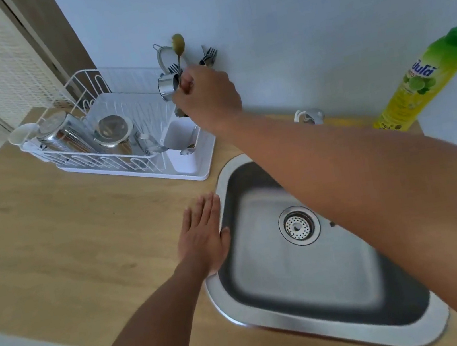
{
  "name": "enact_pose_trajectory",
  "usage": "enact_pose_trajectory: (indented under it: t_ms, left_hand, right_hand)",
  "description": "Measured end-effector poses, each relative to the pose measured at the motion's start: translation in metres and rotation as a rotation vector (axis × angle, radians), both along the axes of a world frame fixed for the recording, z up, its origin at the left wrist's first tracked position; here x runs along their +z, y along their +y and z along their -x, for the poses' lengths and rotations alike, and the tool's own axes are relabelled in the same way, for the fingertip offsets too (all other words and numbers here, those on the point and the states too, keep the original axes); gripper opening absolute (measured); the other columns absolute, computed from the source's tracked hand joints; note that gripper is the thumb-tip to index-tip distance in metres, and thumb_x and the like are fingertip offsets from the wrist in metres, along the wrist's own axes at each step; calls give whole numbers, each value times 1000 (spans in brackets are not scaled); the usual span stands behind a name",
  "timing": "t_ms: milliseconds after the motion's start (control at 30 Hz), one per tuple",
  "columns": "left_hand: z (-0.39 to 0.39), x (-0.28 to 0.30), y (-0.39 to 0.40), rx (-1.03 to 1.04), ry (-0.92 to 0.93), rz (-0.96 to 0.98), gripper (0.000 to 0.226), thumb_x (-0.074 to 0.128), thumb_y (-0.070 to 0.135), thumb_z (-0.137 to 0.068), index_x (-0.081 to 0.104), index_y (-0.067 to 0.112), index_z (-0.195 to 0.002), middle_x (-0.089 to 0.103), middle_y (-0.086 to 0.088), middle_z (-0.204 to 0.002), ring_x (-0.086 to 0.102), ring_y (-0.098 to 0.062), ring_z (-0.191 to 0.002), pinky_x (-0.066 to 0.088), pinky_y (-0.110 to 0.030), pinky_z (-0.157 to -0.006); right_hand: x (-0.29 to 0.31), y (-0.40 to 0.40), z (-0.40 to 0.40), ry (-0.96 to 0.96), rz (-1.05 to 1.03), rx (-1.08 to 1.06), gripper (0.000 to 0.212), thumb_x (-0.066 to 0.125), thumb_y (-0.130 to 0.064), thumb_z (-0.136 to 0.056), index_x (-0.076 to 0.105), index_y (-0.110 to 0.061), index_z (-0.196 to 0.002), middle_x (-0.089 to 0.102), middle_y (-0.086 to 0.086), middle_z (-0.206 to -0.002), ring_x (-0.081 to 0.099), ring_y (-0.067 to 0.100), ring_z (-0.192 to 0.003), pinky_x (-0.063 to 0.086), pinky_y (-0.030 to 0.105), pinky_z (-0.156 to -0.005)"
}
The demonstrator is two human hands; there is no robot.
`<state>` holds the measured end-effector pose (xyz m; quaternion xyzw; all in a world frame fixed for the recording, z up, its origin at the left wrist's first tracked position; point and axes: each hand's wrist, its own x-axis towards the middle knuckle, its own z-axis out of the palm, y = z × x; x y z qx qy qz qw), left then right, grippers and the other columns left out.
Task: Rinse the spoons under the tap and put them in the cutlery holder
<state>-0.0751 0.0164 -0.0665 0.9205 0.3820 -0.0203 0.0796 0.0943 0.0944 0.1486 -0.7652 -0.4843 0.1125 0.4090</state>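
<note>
My right hand (206,98) reaches over the dish rack and pinches the handle of a spoon (179,46), bowl up, above the cutlery holder (178,139) at the rack's right end. Forks (208,56) and other cutlery stand up behind my hand. Another spoon (187,150) lies at the holder's foot. My left hand (204,236) lies flat on the wooden counter, fingers straight, thumb on the sink's rim. The steel sink (441,315) is empty of dishes. The tap (309,116) shows only partly behind my right forearm.
A white wire dish rack (118,163) holds steel pots, a cup and a small steel pot near my right hand. A green and yellow dish soap bottle (416,83) stands at the back right. The wall is close behind the rack.
</note>
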Motion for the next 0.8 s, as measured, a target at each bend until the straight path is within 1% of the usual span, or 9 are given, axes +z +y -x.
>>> enact_pose_trajectory:
  t_ms: [100, 167, 267, 400, 467, 567, 633, 700, 800]
  left_hand:
    - [0, 0, 1, 2, -2, 9, 75, 29, 43, -102, -3, 16, -165, -3, -2, -174, -9, -22, -159, -1, -47, -128]
    - [0, 0, 1, 1, 0, 3, 75, 26, 44, -102, -5, 16, -165, -5, -1, -174, -10, -21, -159, -2, -47, -128]
    - [1, -1, 3, 6, -8, 7, 76, 24, 44, -100, -4, 16, -165, -5, 0, -174, -10, -20, -159, -2, -47, -128]
    - [2, -1, 3, 6, -13, 9, 76, 23, 44, -100, -4, 16, -165, -5, 0, -174, -10, -19, -159, -1, -47, -128]
    - [2, -1, 3, 7, -13, 14, 76, 19, 45, -98, -5, 17, -165, -6, 1, -174, -12, -19, -159, -2, -47, -128]
    - [3, -2, 3, 2, -8, 11, 77, 16, 46, -97, -5, 17, -165, -6, 1, -174, -12, -19, -159, -3, -46, -128]
    - [4, -3, 5, 11, -11, 5, 77, 20, 45, -98, -4, 17, -165, -5, 1, -174, -10, -19, -159, -2, -46, -128]
    - [3, -3, 4, 3, -35, -3, 77, 23, 45, -98, -2, 17, -165, -2, 1, -174, -8, -19, -159, -1, -46, -128]
    - [4, -1, 3, 16, -69, -3, 76, 26, 43, -98, 4, 17, -166, 4, 0, -174, -3, -19, -160, 1, -46, -129]
  right_hand:
    - [-5, 17, -1, -29, 107, 37, 10, 64, -32, -81, 58, -25, -78, 68, -5, -86, 62, 22, -82, 44, 30, -66]
    - [-18, 22, 0, -50, 216, 81, 6, 64, -28, -82, 61, -25, -78, 71, -2, -91, 65, 22, -85, 46, 29, -65]
    - [-39, 23, 6, -83, 322, 109, 8, 63, -27, -88, 68, -24, -83, 70, -2, -94, 66, 21, -86, 41, 25, -61]
    - [-56, 20, 14, -93, 418, 106, 11, 61, -24, -92, 68, -21, -85, 74, 2, -95, 70, 23, -90, 55, 31, -73]
    - [-57, 18, 18, -75, 441, 106, 16, 57, -22, -93, 72, -16, -90, 77, 3, -92, 72, 23, -89, 60, 35, -79]
    - [-53, 17, 20, -89, 471, 109, 23, 52, -21, -95, 74, -12, -95, 76, 5, -95, 72, 27, -88, 61, 37, -79]
    - [-49, 14, 19, -91, 470, 126, 26, 49, -21, -97, 72, -10, -92, 76, 7, -94, 72, 29, -83, 62, 39, -80]
    - [-48, 7, 16, -80, 430, 159, 31, 46, -21, -99, 70, -9, -83, 77, 8, -87, 73, 29, -77, 62, 41, -78]
    - [-50, -3, 8, -27, 355, 178, 36, 44, -25, -100, 73, -9, -88, 76, 5, -82, 73, 26, -70, 62, 43, -74]
